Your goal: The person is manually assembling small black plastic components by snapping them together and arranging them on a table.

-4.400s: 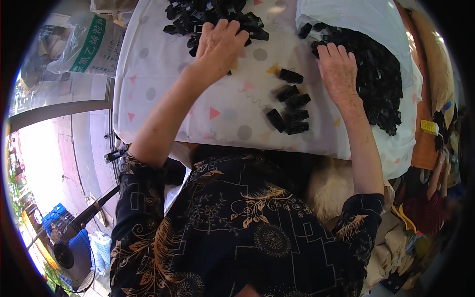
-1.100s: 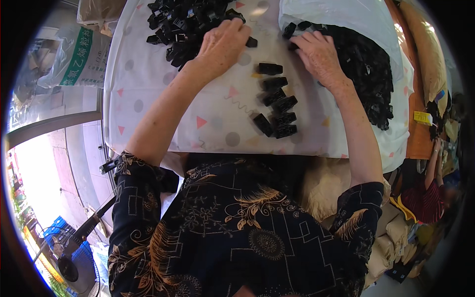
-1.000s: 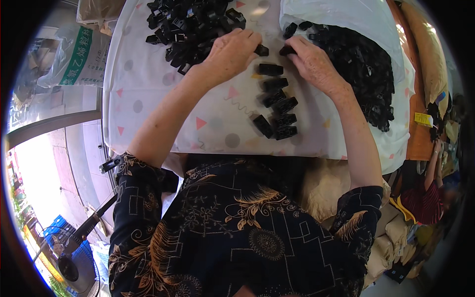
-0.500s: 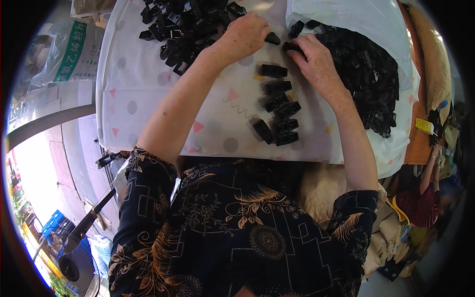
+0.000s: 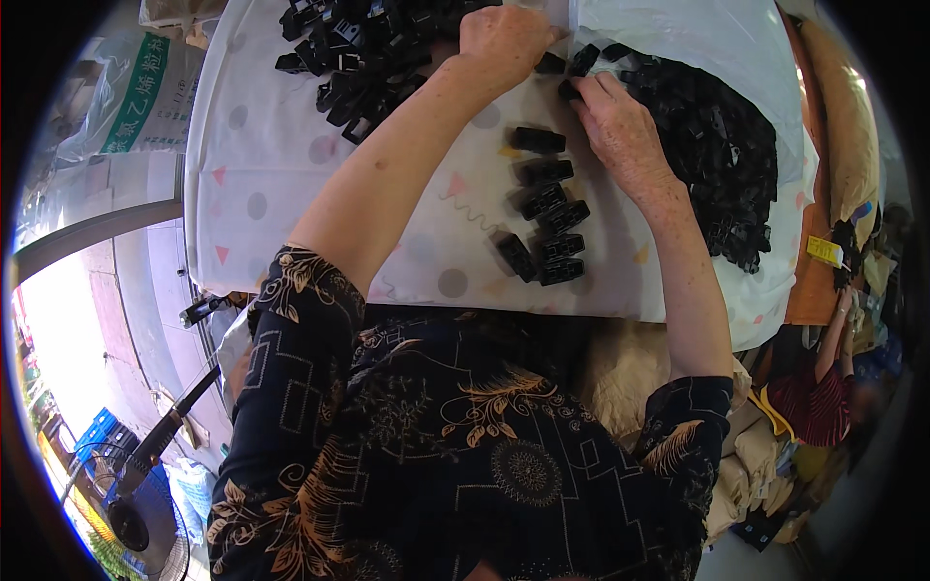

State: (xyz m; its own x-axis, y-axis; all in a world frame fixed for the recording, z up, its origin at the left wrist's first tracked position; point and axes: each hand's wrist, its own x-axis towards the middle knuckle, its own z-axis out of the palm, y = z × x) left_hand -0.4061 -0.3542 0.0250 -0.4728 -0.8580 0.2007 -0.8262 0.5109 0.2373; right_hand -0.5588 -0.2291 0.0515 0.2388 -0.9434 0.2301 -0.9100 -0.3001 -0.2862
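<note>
The row of seven black plastic pieces [image 5: 542,200] lay unchanged; just beyond it, the right hand [image 5: 620,131] pinched another piece [image 5: 569,90]; farther beyond, the left hand [image 5: 513,42], fingers curled, grip unclear, had moved away from the row; the piled pieces [image 5: 392,48] lay beyond the row, leftward.

Left bare hand [image 5: 509,41] beside loose heap of black plastic parts [image 5: 392,44], dark piece [image 5: 550,64] near fingertips; can't tell whether touching. I see right bare hand [image 5: 620,124] pinching small black plastic piece [image 5: 569,90]. Seven blocky black pieces [image 5: 542,201] between forearms, on white tablecloth with pink triangles [image 5: 291,184]. Larger black heap [image 5: 702,145] right, bordering white plastic sheeting [image 5: 678,34].
</note>
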